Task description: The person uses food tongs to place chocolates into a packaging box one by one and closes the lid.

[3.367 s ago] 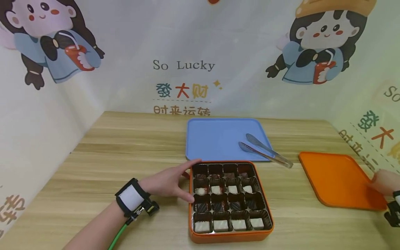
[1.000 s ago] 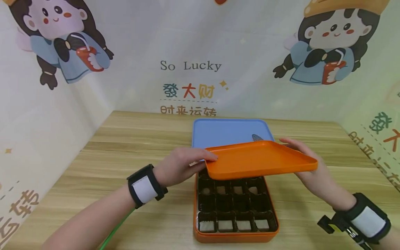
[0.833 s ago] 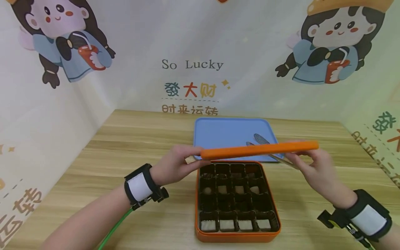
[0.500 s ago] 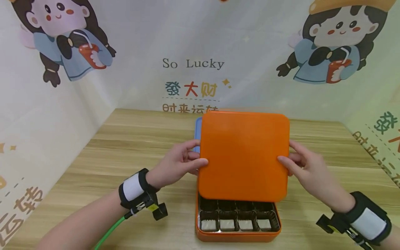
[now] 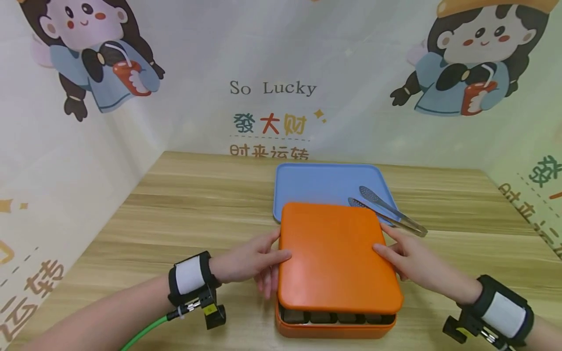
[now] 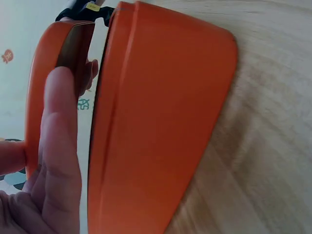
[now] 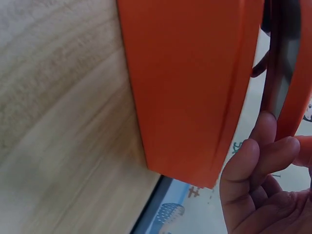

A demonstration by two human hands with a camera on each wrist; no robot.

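An orange lid point(image 5: 338, 258), smooth side up, hovers just over the orange box point(image 5: 335, 332). My left hand point(image 5: 252, 261) grips its left edge, thumb on top and fingers underneath. Opposite it, my right hand point(image 5: 412, 258) pinches the right edge the same way. In the left wrist view, a gap separates the lid point(image 6: 41, 63) from the box point(image 6: 165, 97). The right wrist view also has the lid point(image 7: 300, 78) apart from the box point(image 7: 190, 87). Only the front row of the box's compartments shows, in shadow; the lid hides the others.
Behind the box lies a blue tray point(image 5: 316, 183). Metal tongs point(image 5: 391, 212) rest across its right front corner, handle end on the wooden table point(image 5: 189, 204). A printed cloth point(image 5: 351, 97) hangs around the table's back and sides.
My left hand let go of the box. The lid came from the table's right side; both hands turned it smooth side up and lowered it over the box, hiding most of the chocolates.
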